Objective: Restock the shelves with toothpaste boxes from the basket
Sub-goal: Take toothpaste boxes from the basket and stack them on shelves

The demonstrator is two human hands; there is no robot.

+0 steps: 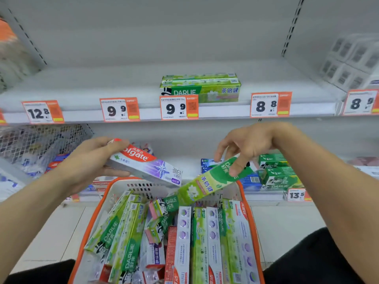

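Above the orange basket (244, 193), at 6 o'clock and packed with toothpaste boxes, both hands are carrying stock. Left hand (92, 158) is gripping a Colgate box (147, 167), thumb on top and fingers curled under its near end; its long axis is running from 10 o'clock down to 4 o'clock, free end pointing toward centre. Right hand (248, 146) is pinching a green Darlie box (213, 181) by its upper end, thumb and fingers curled on it, the box slanting down toward 7 o'clock with its low end just over the basket's contents.

Key relation: upper shelf (221, 111) is lying at 12 o'clock from both hands, and a short stack of shelved Darlie boxes (200, 87) is sitting there lengthwise left to right, behind the 9.9 price tag (179, 107). Right hand is looking nearer to that stack, almost directly below it. Judgement: the Darlie box probably needs lifting and rotating to horizontal to match the stack. Where the Colgate box belongs cannot be told, as the tag text is unreadable.
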